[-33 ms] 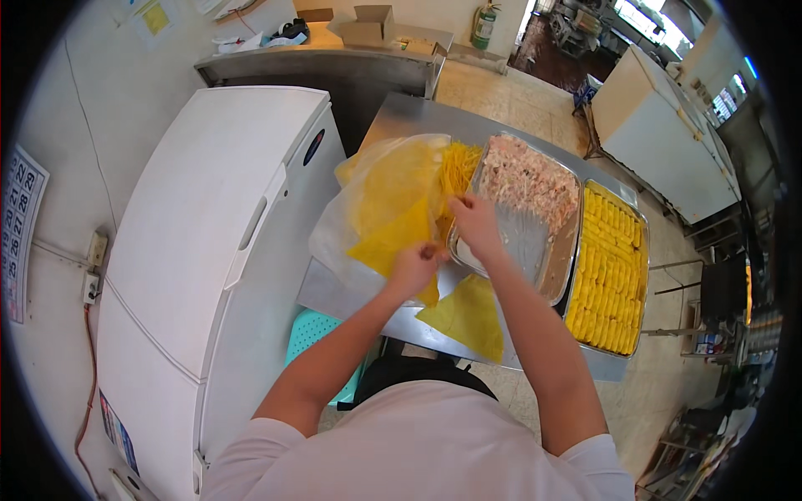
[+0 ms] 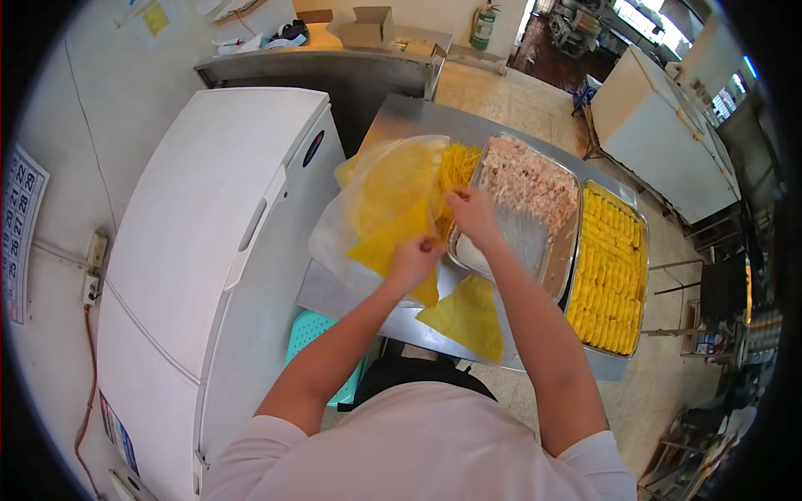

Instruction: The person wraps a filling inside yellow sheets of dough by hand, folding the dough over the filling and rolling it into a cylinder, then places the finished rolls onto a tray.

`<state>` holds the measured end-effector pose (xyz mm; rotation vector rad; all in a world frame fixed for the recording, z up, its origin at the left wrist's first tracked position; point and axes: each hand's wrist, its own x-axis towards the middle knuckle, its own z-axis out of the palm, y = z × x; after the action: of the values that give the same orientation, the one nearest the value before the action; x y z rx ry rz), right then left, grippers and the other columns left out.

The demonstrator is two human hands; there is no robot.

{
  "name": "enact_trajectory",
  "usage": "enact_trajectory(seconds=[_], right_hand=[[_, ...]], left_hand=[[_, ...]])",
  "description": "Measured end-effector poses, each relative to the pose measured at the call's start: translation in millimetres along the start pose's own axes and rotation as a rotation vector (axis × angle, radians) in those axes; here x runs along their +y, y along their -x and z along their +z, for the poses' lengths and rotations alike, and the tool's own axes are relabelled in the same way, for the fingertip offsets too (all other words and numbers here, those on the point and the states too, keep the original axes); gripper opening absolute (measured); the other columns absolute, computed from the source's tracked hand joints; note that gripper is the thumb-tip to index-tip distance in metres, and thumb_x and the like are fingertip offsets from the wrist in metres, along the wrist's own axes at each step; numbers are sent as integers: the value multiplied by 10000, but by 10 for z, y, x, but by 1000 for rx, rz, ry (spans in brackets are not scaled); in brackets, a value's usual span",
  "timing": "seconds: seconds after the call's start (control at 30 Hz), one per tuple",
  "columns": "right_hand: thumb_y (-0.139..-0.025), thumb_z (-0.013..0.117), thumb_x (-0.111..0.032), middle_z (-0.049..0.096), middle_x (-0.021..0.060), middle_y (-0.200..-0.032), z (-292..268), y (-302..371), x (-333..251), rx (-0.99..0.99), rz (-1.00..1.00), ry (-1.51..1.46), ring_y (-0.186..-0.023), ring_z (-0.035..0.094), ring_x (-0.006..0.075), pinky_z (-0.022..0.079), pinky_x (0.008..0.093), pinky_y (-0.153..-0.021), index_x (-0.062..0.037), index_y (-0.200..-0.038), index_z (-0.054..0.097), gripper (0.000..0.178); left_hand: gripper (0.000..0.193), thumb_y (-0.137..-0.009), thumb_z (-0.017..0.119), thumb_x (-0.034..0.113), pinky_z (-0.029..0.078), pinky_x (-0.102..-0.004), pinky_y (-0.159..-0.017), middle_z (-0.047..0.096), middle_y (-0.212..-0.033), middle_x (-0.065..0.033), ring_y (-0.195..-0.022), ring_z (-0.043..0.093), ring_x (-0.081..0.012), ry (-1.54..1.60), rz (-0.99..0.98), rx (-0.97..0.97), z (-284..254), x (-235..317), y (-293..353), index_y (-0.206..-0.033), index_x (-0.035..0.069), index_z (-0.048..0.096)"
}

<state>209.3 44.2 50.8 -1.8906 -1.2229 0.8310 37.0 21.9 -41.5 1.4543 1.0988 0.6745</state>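
Thin yellow sheets (image 2: 393,230) are stacked on a clear plastic sheet (image 2: 330,246) on the metal table. My left hand (image 2: 413,265) is closed over the stack's right edge, its fingers pinched together. Just beyond it, my right hand (image 2: 474,217) pinches beside a heap of yellow strips (image 2: 458,165), at the filling tray's left rim. What either pinch holds is too small to make out. To the right, a metal tray (image 2: 578,238) holds pinkish minced filling (image 2: 530,179); its near part shows bare lining. One yellow sheet (image 2: 468,321) lies apart at the table's near edge.
Another tray (image 2: 645,250) at the table's right side holds rows of yellow rolls (image 2: 606,275). A white refrigerator (image 2: 209,217) stands close on the left. Under the table's left side is a turquoise perforated plastic piece (image 2: 309,334). A counter with a cardboard box (image 2: 373,25) stands behind.
Both hands have shifted very slightly. The trays and the sheets look the same.
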Motion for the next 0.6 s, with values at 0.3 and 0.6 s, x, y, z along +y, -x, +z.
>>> enact_trajectory(seconds=[0.3, 0.6], right_hand=[[-995, 731, -224, 777, 184, -1053, -594, 639, 305, 289, -218, 9, -962, 748, 265, 583, 361, -861, 4, -1187, 781, 303], [-928, 698, -79, 721, 190, -1227, -400, 2317, 1526, -34, -449, 522, -1148, 664, 379, 542, 454, -943, -62, -1233, 756, 310]], left_hand=[[277, -933, 801, 217, 587, -460, -756, 807, -1034, -209, -861, 767, -354, -446, -16, 102, -59, 203, -266, -1084, -16, 789], [144, -822, 759, 91, 518, -519, -939, 714, -1137, -159, -1079, 647, -389, -603, 568, 134, -76, -16, 431, -962, 70, 789]])
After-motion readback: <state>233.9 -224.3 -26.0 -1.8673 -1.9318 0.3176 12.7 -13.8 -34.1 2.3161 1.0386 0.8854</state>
